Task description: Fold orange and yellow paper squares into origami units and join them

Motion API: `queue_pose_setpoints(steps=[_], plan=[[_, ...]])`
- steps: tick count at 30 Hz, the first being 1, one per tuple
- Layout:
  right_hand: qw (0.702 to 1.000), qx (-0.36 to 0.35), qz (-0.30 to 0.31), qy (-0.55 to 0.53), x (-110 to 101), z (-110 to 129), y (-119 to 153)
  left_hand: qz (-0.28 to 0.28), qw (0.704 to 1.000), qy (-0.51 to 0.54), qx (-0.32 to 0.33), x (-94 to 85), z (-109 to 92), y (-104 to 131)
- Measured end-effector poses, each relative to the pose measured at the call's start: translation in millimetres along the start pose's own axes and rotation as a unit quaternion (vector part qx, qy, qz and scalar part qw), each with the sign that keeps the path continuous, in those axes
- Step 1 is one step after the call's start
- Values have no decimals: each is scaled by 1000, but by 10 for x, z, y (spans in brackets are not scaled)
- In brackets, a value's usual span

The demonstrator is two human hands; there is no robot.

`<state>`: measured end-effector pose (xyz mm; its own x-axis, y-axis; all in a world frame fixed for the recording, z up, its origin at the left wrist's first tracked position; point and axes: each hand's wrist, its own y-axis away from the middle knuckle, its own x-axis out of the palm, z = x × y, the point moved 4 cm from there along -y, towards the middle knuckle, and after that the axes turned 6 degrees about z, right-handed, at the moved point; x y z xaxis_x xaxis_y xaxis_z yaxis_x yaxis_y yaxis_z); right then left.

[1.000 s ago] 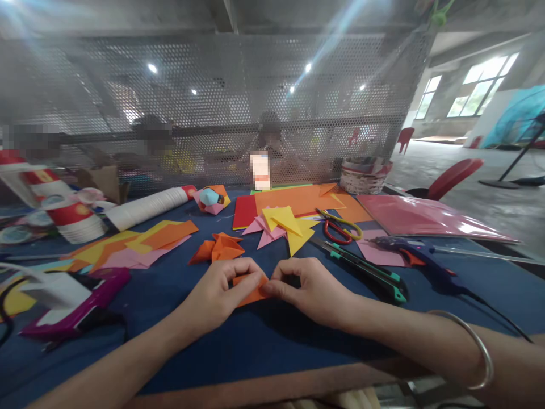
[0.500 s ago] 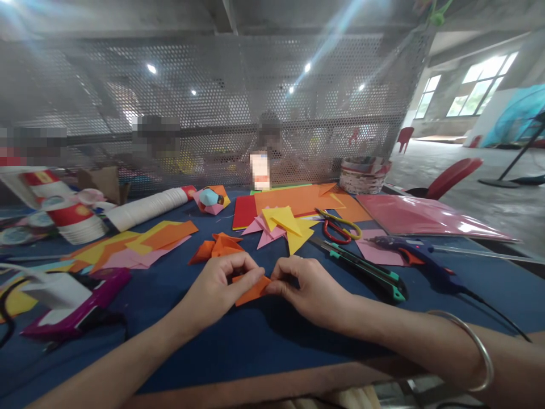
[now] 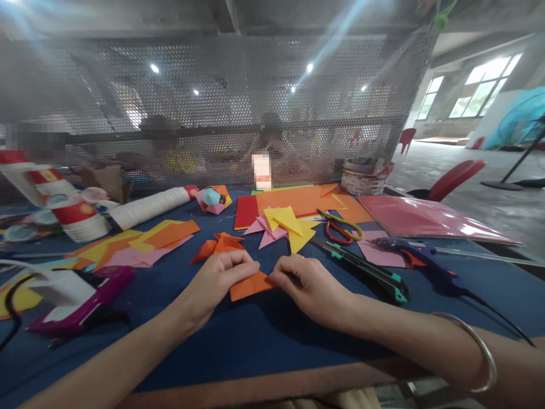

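Note:
A small folded piece of orange paper (image 3: 251, 286) is pinched between both hands, just above the blue tabletop. My left hand (image 3: 219, 281) grips its upper left part between thumb and fingers. At its right corner, my right hand (image 3: 313, 289) closes on the paper with thumb and forefinger. Just beyond my left hand lie orange folded paper pieces (image 3: 221, 244). Yellow folded paper triangles (image 3: 289, 224) rest over pink ones (image 3: 264, 232) beyond the gap between the hands. To the right of my right hand lies a black and green utility knife (image 3: 366, 270).
Scissors (image 3: 340, 230), a blue glue gun (image 3: 419, 261) and a pink plastic-covered pack (image 3: 430, 218) lie to the right. Stacked paper cups (image 3: 153, 207), paper strips (image 3: 157, 241) and a purple power strip (image 3: 91, 307) are on the left. A woven basket (image 3: 368, 177) stands by the perforated screen.
My left fingers have shifted slightly up and left along the orange paper, so more of its face shows. My right hand still pinches the right corner.

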<state>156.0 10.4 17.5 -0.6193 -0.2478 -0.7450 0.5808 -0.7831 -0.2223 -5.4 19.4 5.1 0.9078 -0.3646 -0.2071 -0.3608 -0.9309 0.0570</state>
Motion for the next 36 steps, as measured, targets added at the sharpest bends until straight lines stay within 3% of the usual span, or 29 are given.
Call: queue_pose_setpoints(steps=[14,20,30,36], plan=[[1000,-9,-25,-14,-9,2,46,62,991,92,-74,90,-2,-13],[999,9,-38,-3,-32,-90,21,95,987,115,-55,95,-25,27],[999,-4,-49,7,-28,-88,21,55,995,-78,30,28,38,-60],[999,-2,-44,9,-23,-101,23,7,959,-266,95,32,-53,-2]])
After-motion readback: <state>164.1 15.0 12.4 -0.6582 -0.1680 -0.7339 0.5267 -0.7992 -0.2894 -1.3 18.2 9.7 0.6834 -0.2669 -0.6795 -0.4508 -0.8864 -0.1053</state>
